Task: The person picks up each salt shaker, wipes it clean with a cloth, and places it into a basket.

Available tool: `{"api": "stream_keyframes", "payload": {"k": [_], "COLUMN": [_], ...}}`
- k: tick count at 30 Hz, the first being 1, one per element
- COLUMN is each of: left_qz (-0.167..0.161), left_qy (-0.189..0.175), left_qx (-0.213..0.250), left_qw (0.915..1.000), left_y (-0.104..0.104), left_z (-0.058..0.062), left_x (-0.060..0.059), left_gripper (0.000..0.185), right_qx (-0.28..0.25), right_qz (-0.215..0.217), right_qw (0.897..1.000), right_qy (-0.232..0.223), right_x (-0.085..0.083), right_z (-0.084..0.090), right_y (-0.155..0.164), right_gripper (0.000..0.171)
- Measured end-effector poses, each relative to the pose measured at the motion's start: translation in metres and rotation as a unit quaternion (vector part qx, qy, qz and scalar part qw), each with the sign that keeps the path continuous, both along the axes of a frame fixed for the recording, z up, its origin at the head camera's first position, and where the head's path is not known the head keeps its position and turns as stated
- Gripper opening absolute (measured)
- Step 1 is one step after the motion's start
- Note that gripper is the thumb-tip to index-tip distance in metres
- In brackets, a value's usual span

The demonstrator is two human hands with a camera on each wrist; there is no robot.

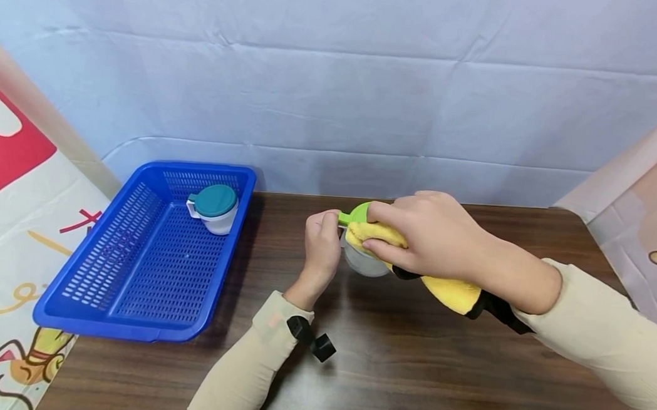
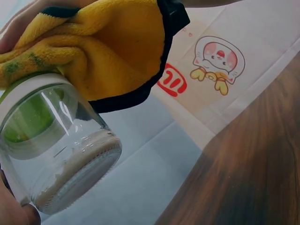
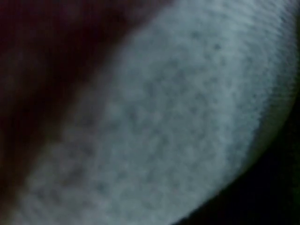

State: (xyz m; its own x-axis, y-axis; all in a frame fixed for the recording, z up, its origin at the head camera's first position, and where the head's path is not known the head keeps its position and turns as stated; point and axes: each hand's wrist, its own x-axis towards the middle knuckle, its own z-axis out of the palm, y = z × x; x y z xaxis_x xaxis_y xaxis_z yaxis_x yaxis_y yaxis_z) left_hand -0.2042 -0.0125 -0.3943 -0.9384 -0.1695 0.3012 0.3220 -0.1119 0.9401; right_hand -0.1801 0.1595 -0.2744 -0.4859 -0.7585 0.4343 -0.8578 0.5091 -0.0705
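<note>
- glass jar (image 1: 363, 262) with green lid (image 1: 357, 214), centre of frame in the head view, held just above the tabletop (image 1: 408, 373); in the left wrist view the jar (image 2: 51, 154) is tilted, clear, looks empty
- left hand (image 1: 322, 242) grip curled on the jar's left side near the lid tab; fingertips pinch there
- right hand (image 1: 431, 236) grip clamped on a yellow cloth (image 1: 447, 290) with black trim, pressing it onto the lid top; cloth (image 2: 112, 51) drapes over the jar shoulder
- handling, as a guess: glass is stiff, smooth, likely slippery and breakable, light if empty; best held round the body, not the lid. Cloth is soft, floppy
- right wrist view is blurred, shows nothing usable
- blue plastic basket (image 1: 130, 306) at left of frame, well apart, with a white cup with teal lid (image 1: 215, 207) in its far corner
- dark wood tabletop, pale sheet backdrop (image 1: 335, 92) behind, cartoon-print sheets at both sides
</note>
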Motion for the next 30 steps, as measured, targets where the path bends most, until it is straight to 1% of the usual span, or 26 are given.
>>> {"api": "stream_keyframes", "payload": {"k": [5,8,14,22,30], "left_qz": [-0.012,-0.018,-0.019,-0.021,-0.015], "left_qy": [0.006,0.007,0.004,0.011,0.011], "left_qx": [-0.003,-0.008,-0.019,-0.019,-0.040], "left_qw": [0.9999,0.9998,0.9996,0.9995,0.9990], "left_y": [-0.0006,-0.0008,-0.0005,-0.0013,-0.0022], "left_z": [-0.0004,-0.0009,-0.0020,-0.0022,-0.0039], "left_x": [0.0004,0.0005,0.0011,0.0012,0.0017], "left_gripper": [0.035,0.034,0.037,0.035,0.035], "right_qx": [0.019,0.025,0.030,0.044,0.045], "right_qz": [-0.025,-0.033,-0.046,-0.057,-0.067], "right_qw": [0.999,0.999,0.998,0.997,0.996], "right_qy": [-0.021,-0.025,-0.024,-0.027,-0.025], "right_x": [-0.0011,-0.0020,-0.0033,-0.0045,-0.0090], "right_z": [-0.0014,-0.0024,-0.0049,-0.0041,-0.0057], "right_y": [-0.0017,-0.0020,-0.0025,-0.0044,-0.0047], "right_gripper": [0.026,0.030,0.033,0.032,0.033]}}
